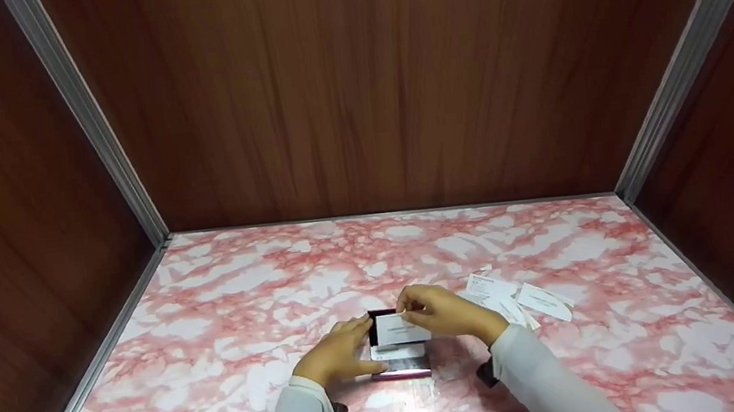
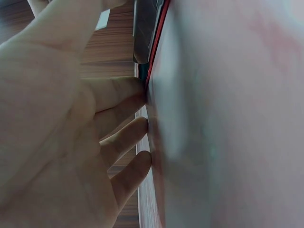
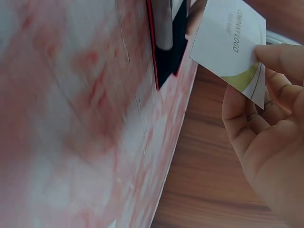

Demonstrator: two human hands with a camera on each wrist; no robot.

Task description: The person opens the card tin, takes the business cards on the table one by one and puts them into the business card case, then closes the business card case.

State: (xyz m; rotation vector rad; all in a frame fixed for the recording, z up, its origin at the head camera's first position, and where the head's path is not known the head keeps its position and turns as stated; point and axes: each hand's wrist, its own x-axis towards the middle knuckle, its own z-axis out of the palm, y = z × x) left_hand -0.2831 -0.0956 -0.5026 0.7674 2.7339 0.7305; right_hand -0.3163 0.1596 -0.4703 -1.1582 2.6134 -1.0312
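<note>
A dark card case with a reddish edge (image 1: 405, 373) lies on the table in the head view, a white card (image 1: 397, 351) lying in it. My left hand (image 1: 337, 356) grips the case at its left side, thumb across the near part and fingertips at the far left corner. Between thumb and fingers my right hand (image 1: 445, 311) pinches a white business card (image 1: 395, 329), held over the far part of the case. In the right wrist view this card (image 3: 228, 40) shows printed lettering and a green curve, tilted above the dark case (image 3: 164, 66).
Several loose white cards (image 1: 544, 302) lie spread on the table to the right of the case, beyond my right wrist. The red and white marbled table (image 1: 226, 305) is enclosed by brown wood-grain panels (image 1: 354, 90) with grey metal edges.
</note>
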